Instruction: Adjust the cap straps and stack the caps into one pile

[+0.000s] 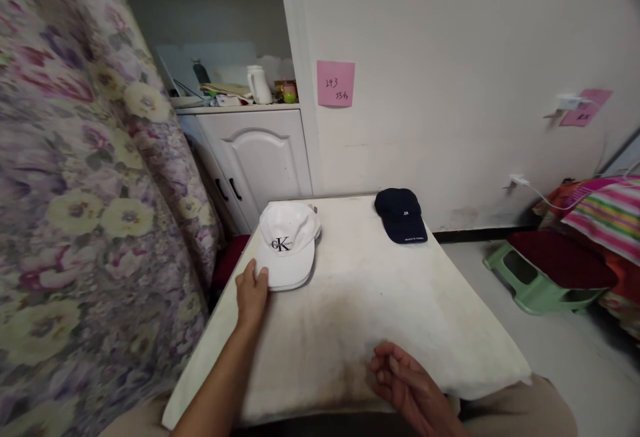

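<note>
On the left of the cloth-covered table (350,330) lies a white baseball cap (290,267) with dark letters on its front, brim towards me. My left hand (251,290) is closed on the left edge of that brim, thumb on top; the fingertips are partly hidden. A dark navy cap (400,213) with small white marks sits at the far right of the table, apart from both hands. Low over the near edge is my right hand (407,383), palm turned inward, fingers loosely bent and apart, holding nothing.
A floral curtain (100,223) hangs close on the left. Behind the table stand a white cabinet (265,157) with a jug (259,85) on it and a wall with a pink note (336,83). A green stool (530,280) is on the floor at right.
</note>
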Tool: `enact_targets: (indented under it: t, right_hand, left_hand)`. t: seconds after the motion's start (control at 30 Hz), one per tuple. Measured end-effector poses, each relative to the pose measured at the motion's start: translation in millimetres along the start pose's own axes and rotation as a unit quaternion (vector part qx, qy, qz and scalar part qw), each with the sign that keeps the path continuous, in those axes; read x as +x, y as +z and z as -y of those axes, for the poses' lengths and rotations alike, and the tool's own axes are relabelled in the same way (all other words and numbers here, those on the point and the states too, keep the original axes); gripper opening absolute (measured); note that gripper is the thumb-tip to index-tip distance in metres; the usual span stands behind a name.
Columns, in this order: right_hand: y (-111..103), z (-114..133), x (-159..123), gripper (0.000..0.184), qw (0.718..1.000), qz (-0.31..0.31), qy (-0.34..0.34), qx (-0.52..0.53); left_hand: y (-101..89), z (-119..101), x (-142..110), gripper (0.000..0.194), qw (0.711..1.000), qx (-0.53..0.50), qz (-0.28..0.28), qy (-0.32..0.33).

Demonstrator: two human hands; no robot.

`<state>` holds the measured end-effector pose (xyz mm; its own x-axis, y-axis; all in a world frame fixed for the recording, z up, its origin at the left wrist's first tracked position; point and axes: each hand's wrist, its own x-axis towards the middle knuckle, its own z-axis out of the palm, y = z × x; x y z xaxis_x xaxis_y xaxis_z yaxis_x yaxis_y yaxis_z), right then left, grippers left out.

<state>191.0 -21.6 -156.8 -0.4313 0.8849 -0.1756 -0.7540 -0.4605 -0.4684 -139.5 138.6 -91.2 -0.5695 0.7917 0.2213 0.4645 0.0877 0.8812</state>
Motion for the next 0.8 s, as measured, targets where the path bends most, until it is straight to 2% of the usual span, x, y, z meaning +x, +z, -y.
enact_targets:
  t: [0.13,0.17,0.23,0.33,0.43,0.53,0.67,0.8]
  right_hand:
    - [2,2,0,0.024,1.000,0.004,0.001,0.002]
    - [3,3,0,0.024,1.000,0.004,0.001,0.002]
    - [4,3,0,0.025,1.000,0.001,0.001,0.001]
    - [4,3,0,0.025,1.000,0.001,0.001,0.000]
    - [3,2,0,0.024,1.000,0.005,-0.003,-0.001]
    - [4,3,-2,0.024,1.000,0.006,-0.003,-0.005]
    - [4,6,2,0.024,0.999,-0.014,-0.010,-0.043]
    - [9,7,24,0.033,0.988,-0.044,-0.065,-0.132]
  left_hand:
    - [22.8,-17,-19,0.094,0.992,0.088,0.016,0.088]
    - [30.9,-21,-23,0.102,0.981,0.150,0.020,0.119]
    - [45.4,-25,-27,0.108,0.956,0.243,0.028,0.163]
    - [55.1,-22,-20,0.107,0.943,0.299,0.035,0.143]
    - [50.9,-16,-5,0.103,0.950,0.289,0.060,0.101]
    - [42.8,-10,5,0.103,0.964,0.234,0.074,0.100]
    - [34.8,2,4,0.093,0.985,0.127,0.048,0.108]
    - [29.1,20,-4,0.076,0.994,0.082,0.023,0.075]
